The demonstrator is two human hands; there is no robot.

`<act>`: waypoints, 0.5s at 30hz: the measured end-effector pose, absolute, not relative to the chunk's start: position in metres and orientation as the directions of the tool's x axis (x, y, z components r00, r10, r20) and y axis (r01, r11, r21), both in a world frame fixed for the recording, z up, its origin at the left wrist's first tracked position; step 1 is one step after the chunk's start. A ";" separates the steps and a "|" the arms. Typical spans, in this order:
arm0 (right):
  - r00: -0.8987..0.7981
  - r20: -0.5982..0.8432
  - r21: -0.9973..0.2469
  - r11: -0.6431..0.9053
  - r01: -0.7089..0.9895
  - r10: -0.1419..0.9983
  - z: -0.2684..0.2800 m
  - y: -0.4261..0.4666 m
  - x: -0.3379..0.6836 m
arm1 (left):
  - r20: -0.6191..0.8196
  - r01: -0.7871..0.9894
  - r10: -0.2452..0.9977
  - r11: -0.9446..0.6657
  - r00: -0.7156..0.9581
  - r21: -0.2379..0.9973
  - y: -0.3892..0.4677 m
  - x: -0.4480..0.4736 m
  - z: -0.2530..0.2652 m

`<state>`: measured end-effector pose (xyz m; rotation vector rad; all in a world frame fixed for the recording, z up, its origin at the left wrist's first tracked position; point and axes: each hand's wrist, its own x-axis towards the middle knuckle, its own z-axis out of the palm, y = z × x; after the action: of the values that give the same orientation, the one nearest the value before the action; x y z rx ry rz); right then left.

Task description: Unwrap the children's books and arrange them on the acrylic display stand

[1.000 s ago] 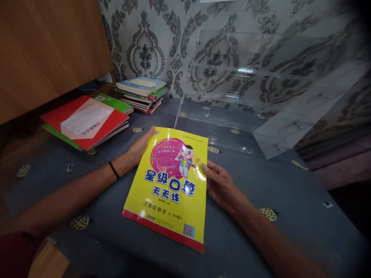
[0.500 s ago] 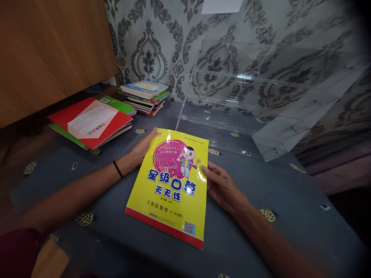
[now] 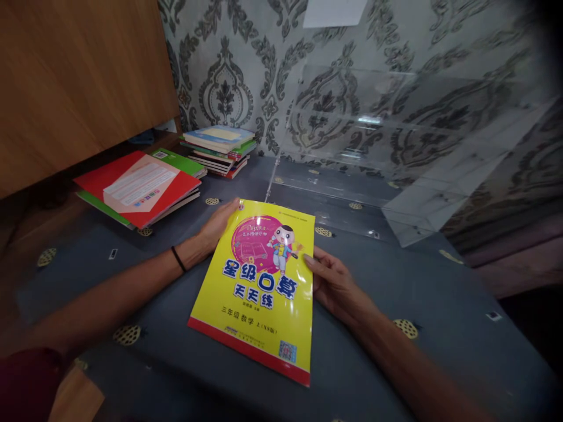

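Note:
A yellow workbook (image 3: 255, 287) with a red bottom band, a pink circle and a cartoon child lies face up between my hands, its upper end farther from me. My left hand (image 3: 219, 227) grips its upper left edge, with the fingers mostly hidden behind the cover. At the right edge my right hand (image 3: 331, 278) pinches the workbook, thumb on the front and fingers underneath. Whether the book rests on the cloth or is slightly raised, I cannot tell.
Red and green books (image 3: 176, 186) lie piled at the left. Behind them stands a taller book stack (image 3: 224, 139) by the patterned wall (image 3: 229, 70). A clear acrylic rack (image 3: 422, 193) occupies the back right. The grey-blue cloth (image 3: 171, 305) has pineapple prints. A wooden cabinet (image 3: 79, 82) rises at left.
The workbook's top edge has dropped slightly in view and its bottom right corner sits a little lower. Both hands keep their hold.

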<state>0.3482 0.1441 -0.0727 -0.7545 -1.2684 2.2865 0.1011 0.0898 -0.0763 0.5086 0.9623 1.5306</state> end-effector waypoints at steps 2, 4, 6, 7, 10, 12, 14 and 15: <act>-0.783 -0.241 -0.862 -0.498 -0.098 0.573 -0.073 0.145 0.349 | -0.139 -0.439 0.922 -0.037 -0.362 0.898 0.092 0.099 -0.078; -0.803 -0.236 -0.866 -0.493 -0.081 0.547 -0.072 0.146 0.350 | -0.112 -0.295 0.899 -0.019 -0.423 0.955 0.094 0.095 -0.078; -0.819 -0.251 -0.873 -0.487 -0.039 0.516 -0.071 0.147 0.351 | -0.062 -0.115 0.908 0.016 -0.415 0.993 0.096 0.088 -0.077; -0.820 -0.264 -0.877 -0.480 -0.015 0.508 -0.070 0.148 0.352 | -0.012 0.021 0.919 0.022 -0.395 1.000 0.096 0.084 -0.076; -0.786 -0.282 -0.908 -0.419 0.032 0.550 -0.071 0.149 0.354 | 0.135 0.389 0.943 -0.006 -0.305 0.921 0.096 0.072 -0.072; -0.733 -0.265 -0.947 -0.313 0.075 0.627 -0.074 0.150 0.356 | 0.201 0.590 0.952 -0.026 -0.232 0.807 0.094 0.066 -0.071; -0.671 -0.199 -0.979 -0.120 0.163 0.714 -0.078 0.152 0.359 | 0.254 0.796 0.956 -0.039 -0.145 0.604 0.091 0.062 -0.072; -0.643 -0.141 -0.975 0.009 0.224 0.753 -0.079 0.153 0.360 | 0.277 0.882 0.956 -0.051 -0.093 0.469 0.090 0.062 -0.073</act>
<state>0.3603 0.1525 -0.0790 -1.0001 -1.8697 1.6717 0.0620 0.0901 -0.0732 2.0193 2.0662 0.8318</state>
